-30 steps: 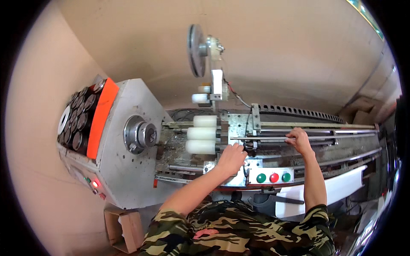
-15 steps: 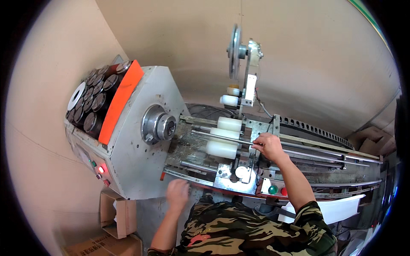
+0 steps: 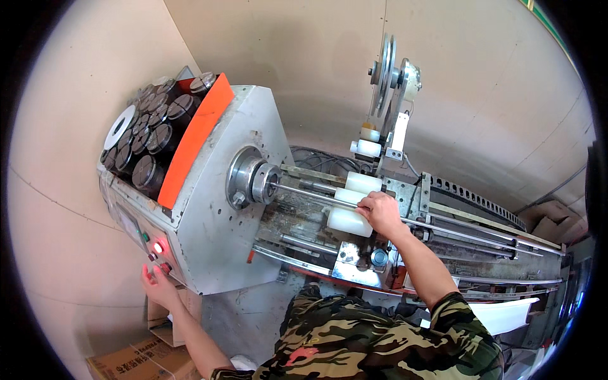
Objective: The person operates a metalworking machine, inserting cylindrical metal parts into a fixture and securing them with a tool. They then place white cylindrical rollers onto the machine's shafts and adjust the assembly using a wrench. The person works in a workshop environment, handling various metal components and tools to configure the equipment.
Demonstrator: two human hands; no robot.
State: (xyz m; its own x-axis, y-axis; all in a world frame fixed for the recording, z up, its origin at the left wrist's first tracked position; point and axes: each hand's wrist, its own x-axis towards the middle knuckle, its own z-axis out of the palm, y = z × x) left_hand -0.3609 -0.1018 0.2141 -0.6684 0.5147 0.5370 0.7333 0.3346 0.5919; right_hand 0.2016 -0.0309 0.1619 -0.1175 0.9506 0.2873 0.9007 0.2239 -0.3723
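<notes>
Thumb and fingers of my right hand (image 3: 380,213) are closed around a long thin metal rod (image 3: 310,194), just above the white rollers (image 3: 349,222). The rod's left end sits in the opening of the round steel chuck (image 3: 265,183) on the grey machine head (image 3: 212,209). To the right, it runs on past my hand along the machine bed. My left hand (image 3: 159,288) is at the control panel on the machine's front, fingers apart, beside a red knob (image 3: 166,268). Whether a fingertip touches the knob I cannot tell. A lit red button (image 3: 158,247) glows above it.
Dark cylindrical collets (image 3: 147,173) fill the top of the machine behind an orange guard (image 3: 195,140). An upright arm with a disc wheel (image 3: 384,76) rises behind the rollers. Metal rails (image 3: 481,233) extend right. Cardboard boxes (image 3: 136,360) lie at lower left.
My right hand has moved the rod left, and its end has entered the chuck. My left hand has swung left from in front of the bed to the control panel. The view has shifted slightly.
</notes>
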